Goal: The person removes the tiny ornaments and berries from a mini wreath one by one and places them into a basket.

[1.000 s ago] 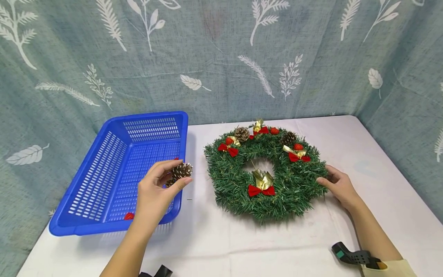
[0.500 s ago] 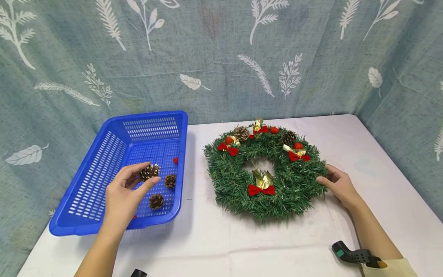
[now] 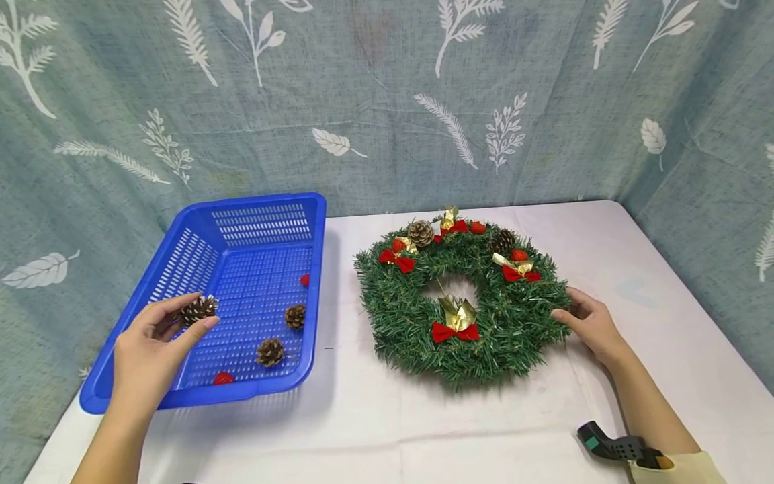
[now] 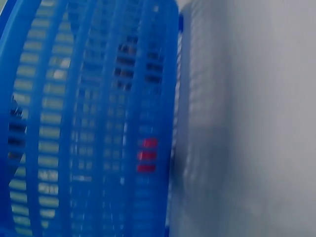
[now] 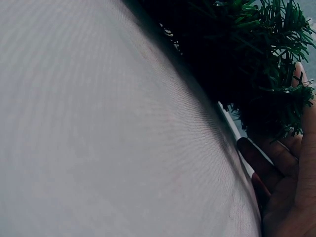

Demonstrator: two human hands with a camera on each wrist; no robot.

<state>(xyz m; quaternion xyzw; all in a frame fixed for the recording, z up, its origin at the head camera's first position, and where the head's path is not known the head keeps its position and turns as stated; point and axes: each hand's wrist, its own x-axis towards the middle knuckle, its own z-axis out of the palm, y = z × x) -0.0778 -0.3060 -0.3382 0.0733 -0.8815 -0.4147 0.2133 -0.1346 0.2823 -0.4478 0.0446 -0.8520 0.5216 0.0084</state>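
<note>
In the head view my left hand [image 3: 148,349] pinches a brown pine cone [image 3: 198,310] with white-tipped scales between thumb and fingers, over the left part of a blue plastic basket [image 3: 319,269]. A green Christmas wreath [image 3: 399,312] lies on the table to the right. It carries red bows with gold ribbon, red berries and two pine cones along its back half, plus one bow [image 3: 455,333] at the front. My right hand [image 3: 595,326] grips the wreath's right edge, thumb on top. The right wrist view shows fingers [image 5: 264,165] low beside the needles.
Inside the basket lie two more pine cones, one [image 3: 295,316] by the right wall and one [image 3: 270,351] nearer the front. Red berries [image 3: 224,378] are in there too. The white-covered table [image 3: 369,430] meets a leaf-patterned curtain [image 3: 387,101] behind. The left wrist view is blurred.
My left hand has carried the pine cone leftward from the basket's right rim to its left side, uncovering the cones inside. The right hand and wreath have stayed put.
</note>
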